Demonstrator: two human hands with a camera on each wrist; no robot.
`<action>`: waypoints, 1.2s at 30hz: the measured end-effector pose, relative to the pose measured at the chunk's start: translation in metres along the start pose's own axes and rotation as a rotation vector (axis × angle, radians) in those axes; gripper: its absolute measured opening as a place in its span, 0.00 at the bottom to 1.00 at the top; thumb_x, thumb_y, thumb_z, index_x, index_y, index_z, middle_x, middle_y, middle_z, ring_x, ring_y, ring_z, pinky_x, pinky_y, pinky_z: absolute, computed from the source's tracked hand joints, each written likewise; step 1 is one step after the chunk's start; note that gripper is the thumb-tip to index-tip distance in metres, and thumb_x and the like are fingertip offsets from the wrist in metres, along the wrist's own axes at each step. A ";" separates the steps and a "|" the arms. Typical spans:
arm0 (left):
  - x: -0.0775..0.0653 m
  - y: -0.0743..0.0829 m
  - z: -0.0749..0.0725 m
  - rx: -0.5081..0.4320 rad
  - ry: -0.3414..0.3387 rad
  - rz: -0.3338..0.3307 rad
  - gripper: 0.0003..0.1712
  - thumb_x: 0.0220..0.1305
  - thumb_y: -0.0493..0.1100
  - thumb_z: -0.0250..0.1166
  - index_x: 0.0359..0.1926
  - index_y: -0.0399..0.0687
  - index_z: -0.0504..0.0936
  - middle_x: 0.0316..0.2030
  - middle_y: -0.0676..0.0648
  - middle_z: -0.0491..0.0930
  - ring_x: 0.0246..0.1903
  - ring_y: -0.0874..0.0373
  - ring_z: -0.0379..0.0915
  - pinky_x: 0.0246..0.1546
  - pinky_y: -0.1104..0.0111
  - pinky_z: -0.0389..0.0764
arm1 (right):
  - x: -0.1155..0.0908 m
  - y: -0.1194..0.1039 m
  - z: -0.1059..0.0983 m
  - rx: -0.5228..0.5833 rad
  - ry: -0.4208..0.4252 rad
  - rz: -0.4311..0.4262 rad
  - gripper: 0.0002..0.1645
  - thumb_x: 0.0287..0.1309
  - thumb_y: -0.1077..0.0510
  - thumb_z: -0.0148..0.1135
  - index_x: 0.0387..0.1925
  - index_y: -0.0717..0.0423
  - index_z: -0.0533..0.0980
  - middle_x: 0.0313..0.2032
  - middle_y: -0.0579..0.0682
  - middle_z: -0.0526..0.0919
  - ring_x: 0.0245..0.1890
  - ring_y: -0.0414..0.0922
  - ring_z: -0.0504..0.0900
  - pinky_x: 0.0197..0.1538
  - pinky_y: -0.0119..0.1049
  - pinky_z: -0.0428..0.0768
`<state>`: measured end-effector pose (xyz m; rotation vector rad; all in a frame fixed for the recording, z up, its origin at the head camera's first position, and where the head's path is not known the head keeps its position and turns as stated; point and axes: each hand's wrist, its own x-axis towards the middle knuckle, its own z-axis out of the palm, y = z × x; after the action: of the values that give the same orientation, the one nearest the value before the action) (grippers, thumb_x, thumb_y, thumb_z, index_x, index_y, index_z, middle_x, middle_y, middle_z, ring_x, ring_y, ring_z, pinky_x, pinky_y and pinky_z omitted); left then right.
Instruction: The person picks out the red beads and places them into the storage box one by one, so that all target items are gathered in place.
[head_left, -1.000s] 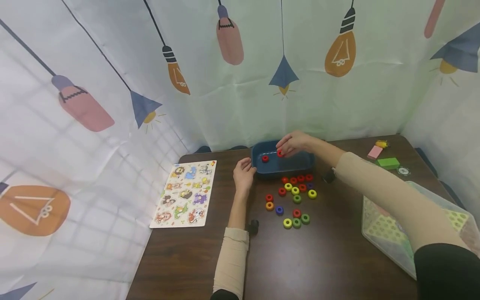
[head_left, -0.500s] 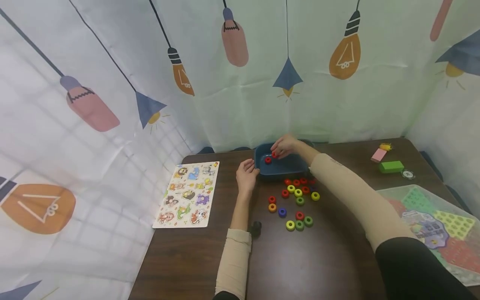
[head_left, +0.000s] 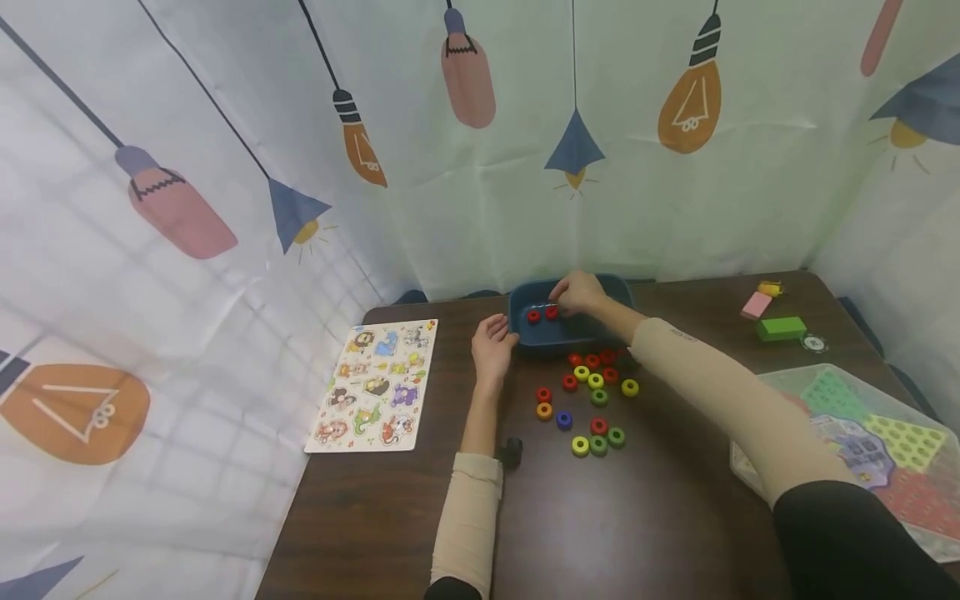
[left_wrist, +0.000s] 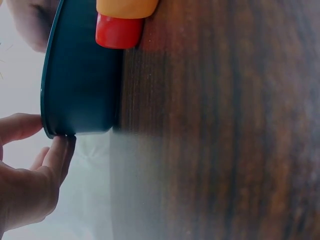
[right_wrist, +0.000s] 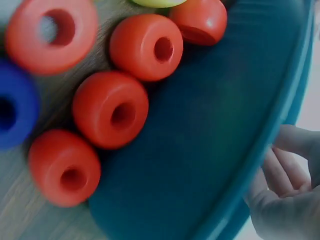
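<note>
Two glossy red ring-shaped beads (head_left: 533,317): side by side on the floor of a dark blue, plastic-looking oblong tray (head_left: 540,335), toward its 9 o'clock end (12 = lamp-print curtain (head_left: 517,225)).
Right hand (head_left: 581,293): over the tray, arm in from 4 o'clock. Fingertips bent down just beside the pair's 3 o'clock bead; from where I stand, can't tell if they pinch it or are free of it. Rim hides them in the wrist view.
Left hand (head_left: 492,346): at the tray's 8 o'clock corner, thumb on rim, fingers against outer wall, pinching it. Looks like steadying.
Loose red ring beads (right_wrist: 110,109): several on the dark wood-grain table (head_left: 600,525), 6 o'clock, some right by the near wall.
Other rings: yellow (head_left: 596,381), green (head_left: 598,447), orange (head_left: 544,411), blue (head_left: 564,419), also 6 o'clock.
Tray step: my read, placing reds in a row; early, most reds outside.
Next reach: probably calls for clearing fingertips without nudging the pair, then going toward 6 o'clock for a near red, left hand holding.
Cream animal puzzle board (head_left: 371,387): 8 o'clock, untouched.
</note>
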<state>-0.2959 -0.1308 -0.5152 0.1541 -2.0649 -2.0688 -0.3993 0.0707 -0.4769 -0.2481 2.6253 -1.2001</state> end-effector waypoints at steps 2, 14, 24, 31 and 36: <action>-0.003 -0.002 0.000 0.006 0.006 -0.015 0.27 0.59 0.26 0.63 0.60 0.36 0.72 0.60 0.32 0.73 0.61 0.41 0.71 0.58 0.60 0.77 | -0.011 0.002 -0.006 0.027 -0.025 -0.029 0.14 0.59 0.65 0.60 0.46 0.60 0.84 0.44 0.58 0.86 0.35 0.50 0.88 0.41 0.44 0.86; -0.008 -0.008 0.002 0.013 -0.003 -0.024 0.28 0.59 0.27 0.64 0.62 0.34 0.71 0.60 0.33 0.73 0.61 0.41 0.71 0.56 0.60 0.78 | -0.105 -0.004 -0.018 0.033 -0.197 -0.176 0.09 0.57 0.61 0.68 0.40 0.48 0.85 0.41 0.49 0.87 0.36 0.52 0.87 0.39 0.44 0.86; 0.000 0.003 0.006 0.013 -0.034 -0.042 0.29 0.60 0.28 0.65 0.63 0.36 0.70 0.61 0.35 0.74 0.62 0.45 0.71 0.59 0.60 0.76 | -0.162 0.014 -0.005 -0.283 -0.387 -0.380 0.12 0.48 0.62 0.72 0.38 0.49 0.86 0.35 0.41 0.88 0.38 0.39 0.83 0.41 0.37 0.82; -0.009 0.031 -0.001 0.004 -0.080 -0.050 0.31 0.59 0.25 0.64 0.63 0.28 0.67 0.62 0.27 0.68 0.64 0.36 0.66 0.61 0.56 0.74 | -0.166 0.032 0.014 -0.335 -0.403 -0.347 0.14 0.46 0.63 0.72 0.35 0.43 0.86 0.34 0.36 0.87 0.38 0.34 0.83 0.43 0.36 0.82; -0.008 0.035 -0.004 0.023 -0.078 -0.044 0.31 0.59 0.26 0.64 0.63 0.28 0.67 0.62 0.27 0.69 0.64 0.37 0.66 0.60 0.57 0.75 | -0.166 0.034 0.020 -0.273 -0.421 -0.325 0.13 0.49 0.62 0.70 0.35 0.40 0.86 0.32 0.33 0.87 0.34 0.33 0.83 0.38 0.35 0.82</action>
<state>-0.2841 -0.1329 -0.4805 0.1257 -2.1493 -2.1093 -0.2370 0.1205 -0.4907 -0.9013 2.4154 -0.7555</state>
